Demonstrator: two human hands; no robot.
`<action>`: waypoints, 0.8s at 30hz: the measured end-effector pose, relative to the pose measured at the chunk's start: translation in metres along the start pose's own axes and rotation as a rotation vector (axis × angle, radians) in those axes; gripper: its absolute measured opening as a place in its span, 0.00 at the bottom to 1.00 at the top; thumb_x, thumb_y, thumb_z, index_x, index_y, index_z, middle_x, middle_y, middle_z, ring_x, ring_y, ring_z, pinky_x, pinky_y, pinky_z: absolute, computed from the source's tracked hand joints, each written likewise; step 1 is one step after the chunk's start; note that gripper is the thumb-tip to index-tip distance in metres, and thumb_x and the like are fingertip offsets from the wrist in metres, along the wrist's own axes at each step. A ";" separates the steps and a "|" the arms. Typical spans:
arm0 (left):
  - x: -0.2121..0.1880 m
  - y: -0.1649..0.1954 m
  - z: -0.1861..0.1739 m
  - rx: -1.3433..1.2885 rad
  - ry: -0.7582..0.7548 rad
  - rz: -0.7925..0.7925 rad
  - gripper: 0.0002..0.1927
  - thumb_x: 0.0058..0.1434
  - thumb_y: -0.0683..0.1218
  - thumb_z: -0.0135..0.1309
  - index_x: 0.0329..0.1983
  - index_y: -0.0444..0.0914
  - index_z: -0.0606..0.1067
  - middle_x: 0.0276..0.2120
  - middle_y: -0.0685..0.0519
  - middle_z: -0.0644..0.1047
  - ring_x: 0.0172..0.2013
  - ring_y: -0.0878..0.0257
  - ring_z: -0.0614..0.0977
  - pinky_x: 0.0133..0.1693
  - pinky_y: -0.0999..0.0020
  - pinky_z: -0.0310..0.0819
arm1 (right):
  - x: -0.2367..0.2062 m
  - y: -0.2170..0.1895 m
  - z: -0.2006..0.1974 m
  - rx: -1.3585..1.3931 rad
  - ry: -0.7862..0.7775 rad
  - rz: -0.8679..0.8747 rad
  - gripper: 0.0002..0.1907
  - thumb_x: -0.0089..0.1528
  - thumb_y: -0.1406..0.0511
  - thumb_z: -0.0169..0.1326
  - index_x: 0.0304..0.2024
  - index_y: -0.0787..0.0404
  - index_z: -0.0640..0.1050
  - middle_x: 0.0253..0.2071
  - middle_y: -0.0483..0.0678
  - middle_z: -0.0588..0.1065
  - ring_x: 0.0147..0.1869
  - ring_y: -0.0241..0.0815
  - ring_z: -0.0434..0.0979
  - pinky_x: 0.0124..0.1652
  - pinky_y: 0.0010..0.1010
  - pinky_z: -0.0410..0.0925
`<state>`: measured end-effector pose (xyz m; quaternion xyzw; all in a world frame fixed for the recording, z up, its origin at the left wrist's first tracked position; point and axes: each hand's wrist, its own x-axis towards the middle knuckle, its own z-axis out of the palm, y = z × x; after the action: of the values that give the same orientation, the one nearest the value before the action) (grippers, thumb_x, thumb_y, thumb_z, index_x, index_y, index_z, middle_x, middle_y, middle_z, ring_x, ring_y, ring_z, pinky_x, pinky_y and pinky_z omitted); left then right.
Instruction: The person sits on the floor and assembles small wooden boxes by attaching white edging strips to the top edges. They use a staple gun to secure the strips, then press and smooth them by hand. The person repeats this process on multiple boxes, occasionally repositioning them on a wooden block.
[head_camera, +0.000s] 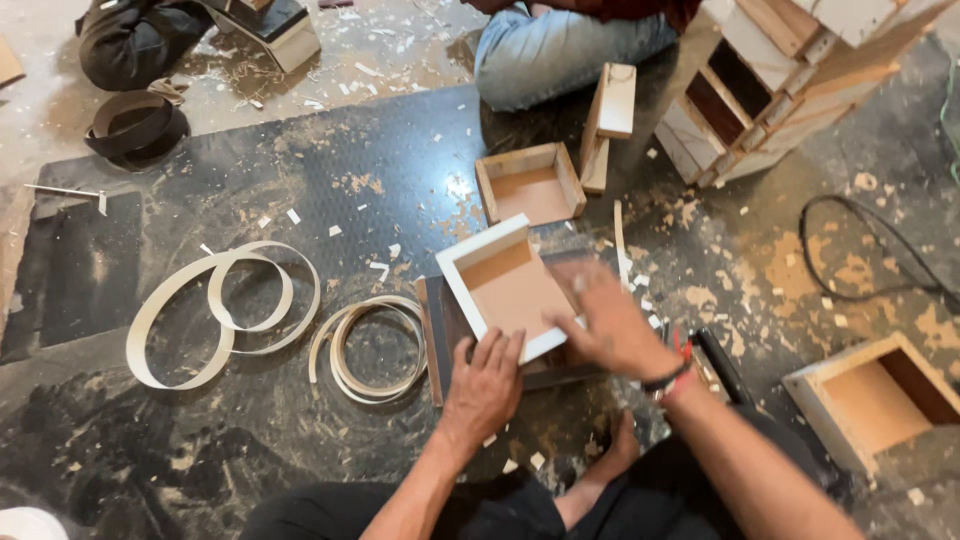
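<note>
Right hand (608, 325) motion-blurred, hiding white-edged box's (503, 289) near corner; stacked boxes (790, 75) cut off at top edge.
</note>
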<state>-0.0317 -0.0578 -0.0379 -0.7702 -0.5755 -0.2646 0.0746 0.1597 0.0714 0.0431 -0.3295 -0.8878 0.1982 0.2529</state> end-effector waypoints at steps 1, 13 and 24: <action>0.000 0.002 0.002 0.010 0.009 -0.002 0.30 0.60 0.44 0.57 0.66 0.32 0.67 0.53 0.45 0.74 0.60 0.50 0.71 0.57 0.46 0.63 | -0.008 0.003 0.008 -0.037 -0.074 0.030 0.34 0.62 0.56 0.62 0.68 0.54 0.66 0.65 0.57 0.69 0.70 0.62 0.65 0.65 0.50 0.57; -0.004 0.006 0.004 0.071 0.010 0.079 0.32 0.61 0.44 0.56 0.70 0.39 0.66 0.50 0.48 0.72 0.58 0.54 0.72 0.55 0.49 0.63 | -0.019 -0.023 -0.051 0.690 0.121 -0.363 0.44 0.69 0.56 0.60 0.78 0.46 0.47 0.65 0.57 0.72 0.56 0.42 0.80 0.58 0.38 0.74; 0.045 -0.070 0.023 0.468 -0.099 -0.036 0.31 0.59 0.46 0.55 0.67 0.54 0.66 0.58 0.50 0.74 0.67 0.56 0.67 0.63 0.27 0.50 | -0.042 0.052 -0.010 0.507 0.022 0.557 0.32 0.64 0.62 0.56 0.70 0.57 0.64 0.43 0.50 0.78 0.43 0.39 0.79 0.45 0.35 0.73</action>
<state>-0.0805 0.0131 -0.0485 -0.7336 -0.6377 -0.0873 0.2183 0.2185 0.0813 0.0103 -0.4876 -0.6840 0.4693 0.2723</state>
